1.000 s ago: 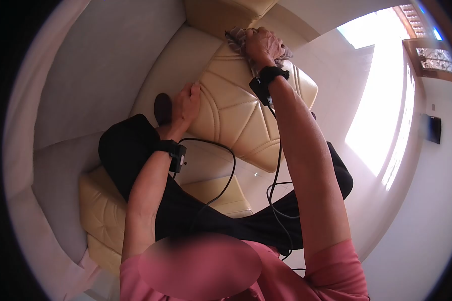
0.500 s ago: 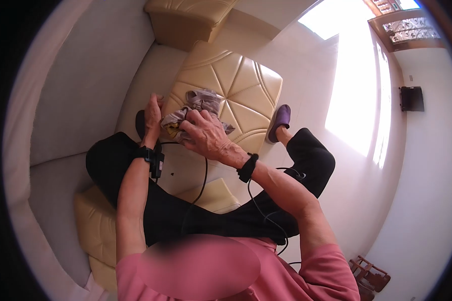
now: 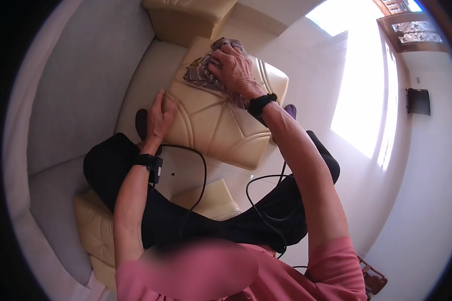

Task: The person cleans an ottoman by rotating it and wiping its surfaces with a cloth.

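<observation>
"Head camera: what's different now?"

"The striped cloth (image 3: 198, 78). A moment ago it sat by the near edge of the padded stool (image 3: 213, 123); now it lies bunched on the far part, under the right hand (image 3: 234, 71)."

"So what follows?"

"I'd judge that the work has shifted to the far end. The stitched seams on the nearer half show again."

"And the fingers?"

"On the right, bent down over the cloth, with hold of it. On the left hand (image 3: 161, 119), loosely open along the stool's left edge, closed round nothing that I can see."

"Tell me about the surface and the room."

"The top is cream, with a shine, stitched in angled lines. A grey sofa (image 3: 93, 88) runs along the left, and a matching cream block (image 3: 183, 25) stands beyond the stool. On the right, sunlight (image 3: 354, 115) glares on the pale floor (image 3: 306, 65). A black cable (image 3: 205, 168) loops below the left wrist."
</observation>
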The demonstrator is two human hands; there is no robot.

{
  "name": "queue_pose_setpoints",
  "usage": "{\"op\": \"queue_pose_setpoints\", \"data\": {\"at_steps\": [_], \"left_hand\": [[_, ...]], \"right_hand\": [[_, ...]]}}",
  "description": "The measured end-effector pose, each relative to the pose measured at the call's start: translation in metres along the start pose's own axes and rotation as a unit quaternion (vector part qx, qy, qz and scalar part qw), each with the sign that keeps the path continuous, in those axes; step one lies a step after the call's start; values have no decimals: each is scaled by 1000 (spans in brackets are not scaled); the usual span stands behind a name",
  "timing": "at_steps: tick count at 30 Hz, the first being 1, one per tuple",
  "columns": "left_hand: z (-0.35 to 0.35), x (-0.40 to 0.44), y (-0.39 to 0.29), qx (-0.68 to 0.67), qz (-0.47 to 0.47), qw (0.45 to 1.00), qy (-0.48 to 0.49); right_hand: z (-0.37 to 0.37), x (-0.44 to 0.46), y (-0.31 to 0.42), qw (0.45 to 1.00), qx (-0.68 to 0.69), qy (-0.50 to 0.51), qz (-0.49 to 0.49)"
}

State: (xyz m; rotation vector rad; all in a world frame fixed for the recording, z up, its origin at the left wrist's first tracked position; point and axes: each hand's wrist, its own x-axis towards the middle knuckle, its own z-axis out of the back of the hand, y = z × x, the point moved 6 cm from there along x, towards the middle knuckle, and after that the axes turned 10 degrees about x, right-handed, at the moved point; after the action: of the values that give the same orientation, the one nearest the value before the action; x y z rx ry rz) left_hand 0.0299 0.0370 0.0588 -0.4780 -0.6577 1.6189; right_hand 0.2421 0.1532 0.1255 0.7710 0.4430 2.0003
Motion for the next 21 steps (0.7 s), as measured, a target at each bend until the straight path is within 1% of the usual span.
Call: {"op": "queue_pose_setpoints", "data": {"at_steps": [2,4,5,7,8,9,11,12,13,14,16,17,19,21], "left_hand": [[0,6,-5,3,11,1000,11],[0,12,-2,0,32,999,35],[1,17,2,3,33,999,36],[-7,19,17,-25,75,994,71],[-9,19,22,-29,76,994,69],[-9,16,26,-24,73,995,61],[-12,10,39,-24,71,996,51],[-14,8,46,0,36,999,34],[-9,5,41,24,2,1000,17],[-5,0,40,21,3,1000,15],[13,-6,27,-44,96,993,58],[20,-10,21,-48,97,993,57],[26,-12,12,-64,96,990,79],[18,-16,20,-55,87,993,62]], "right_hand": [[-2,30,-16,1000,5,-3,2],[-9,52,-42,993,1,45,-107],[-9,55,-45,993,4,46,-108],[-5,53,-58,991,0,56,-121],[-4,47,-73,986,-26,45,-160],[-5,35,-92,978,-52,33,-197],[14,5,-109,964,-103,23,-242],[27,-12,-115,957,-129,20,-259],[39,-29,-115,949,-155,16,-275],[46,-45,-112,949,-158,17,-273],[64,-79,-102,938,-155,-38,-307],[65,-94,-94,942,-161,-61,-288],[64,-128,-71,936,-148,-107,-300],[60,-160,-42,931,-115,-144,-314]]}}
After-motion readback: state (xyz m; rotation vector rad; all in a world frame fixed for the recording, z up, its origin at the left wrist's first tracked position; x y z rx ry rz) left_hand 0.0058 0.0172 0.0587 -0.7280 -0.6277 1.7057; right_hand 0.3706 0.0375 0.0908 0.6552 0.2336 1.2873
